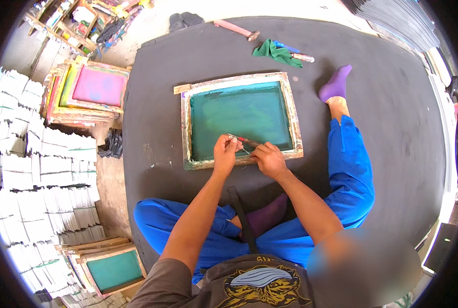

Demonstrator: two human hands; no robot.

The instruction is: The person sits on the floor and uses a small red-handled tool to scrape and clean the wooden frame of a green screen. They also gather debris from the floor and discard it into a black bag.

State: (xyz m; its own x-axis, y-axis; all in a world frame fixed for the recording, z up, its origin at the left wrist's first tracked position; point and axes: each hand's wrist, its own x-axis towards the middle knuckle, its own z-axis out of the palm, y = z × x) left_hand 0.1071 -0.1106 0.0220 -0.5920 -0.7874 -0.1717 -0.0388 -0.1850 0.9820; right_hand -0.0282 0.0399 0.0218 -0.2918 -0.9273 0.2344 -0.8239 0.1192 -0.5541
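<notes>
As the wooden frame [291, 114] lies flat on the dark surface [393, 113], green mesh [234, 110] showing, it's both hands at its near side! Left hand [226, 152]: fingers pinched together at one end of a slim red-and-dark tool [245, 139]. Right hand [270, 159]: fingers curled snugly round the tool's other end. Out past the frame's far edge, a hammer [234, 29] and a crumpled green cloth [275, 53] lie near each other!

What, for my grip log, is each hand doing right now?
Left hand: closed, fingertips at one end of a slim red-and-dark tool.
Right hand: closed, holding the tool's other end.
</notes>
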